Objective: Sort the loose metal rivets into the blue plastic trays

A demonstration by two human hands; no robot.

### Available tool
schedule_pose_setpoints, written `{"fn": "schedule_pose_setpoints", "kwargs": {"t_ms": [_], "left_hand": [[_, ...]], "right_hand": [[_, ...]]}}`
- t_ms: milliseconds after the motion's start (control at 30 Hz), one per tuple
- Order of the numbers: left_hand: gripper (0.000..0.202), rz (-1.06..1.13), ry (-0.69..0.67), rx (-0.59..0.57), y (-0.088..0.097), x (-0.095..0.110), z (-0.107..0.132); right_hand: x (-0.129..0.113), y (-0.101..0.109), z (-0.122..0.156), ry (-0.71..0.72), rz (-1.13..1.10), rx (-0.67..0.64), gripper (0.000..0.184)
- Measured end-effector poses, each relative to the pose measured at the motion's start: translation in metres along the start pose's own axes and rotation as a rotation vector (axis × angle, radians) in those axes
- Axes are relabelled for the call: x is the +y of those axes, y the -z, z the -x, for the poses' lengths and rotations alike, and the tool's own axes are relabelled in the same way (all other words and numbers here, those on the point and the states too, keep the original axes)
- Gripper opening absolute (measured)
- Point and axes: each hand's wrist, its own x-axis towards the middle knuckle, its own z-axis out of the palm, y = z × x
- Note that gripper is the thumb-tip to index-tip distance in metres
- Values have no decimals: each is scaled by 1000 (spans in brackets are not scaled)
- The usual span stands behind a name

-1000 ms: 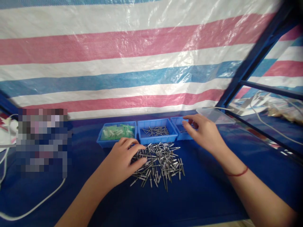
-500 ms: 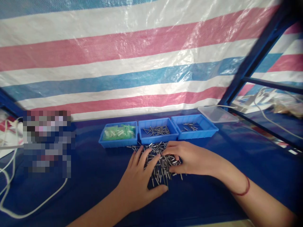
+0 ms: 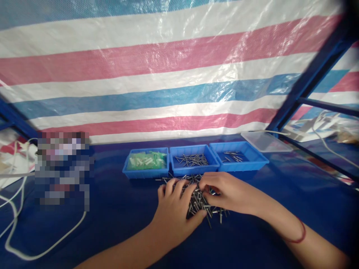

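Observation:
A heap of small metal pins [image 3: 199,203] lies on the blue table cover [image 3: 117,209] in front of three blue trays. My left hand [image 3: 175,213] rests on the heap's left side, fingers curled over the pins and thumb at the near edge. My right hand [image 3: 227,192] sits on the heap's right side, fingertips pinched among the pins. The left tray [image 3: 127,172] holds pale green pieces, the middle tray [image 3: 214,164] holds pins, and the right tray [image 3: 259,160] holds a few pins.
A clear plastic lid or box [image 3: 265,142] lies behind the right tray. White cables [image 3: 42,250] loop over the table's left side. A striped tarpaulin [image 3: 168,74] hangs behind, and blue frame bars [image 3: 308,80] rise at the right.
My right hand came back from the right tray down onto the pin heap. My left hand slid rightwards over the heap and its fingers have curled in. The camera view shifted slightly.

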Motion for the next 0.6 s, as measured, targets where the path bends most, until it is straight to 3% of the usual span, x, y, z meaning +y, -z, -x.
{"fn": "schedule_pose_setpoints", "kwargs": {"t_ms": [233,433,600], "left_hand": [[38,75,40,55,4,-8,1],[31,208,-4,174,10,-13,-3],[18,351,-22,231,11,-20,-6]], "right_hand": [[-1,-5,-5,62,15,13,21],[-22,2,-24,62,-30,281,22],[-33,-19,-36,43,-157,437,17]]}}
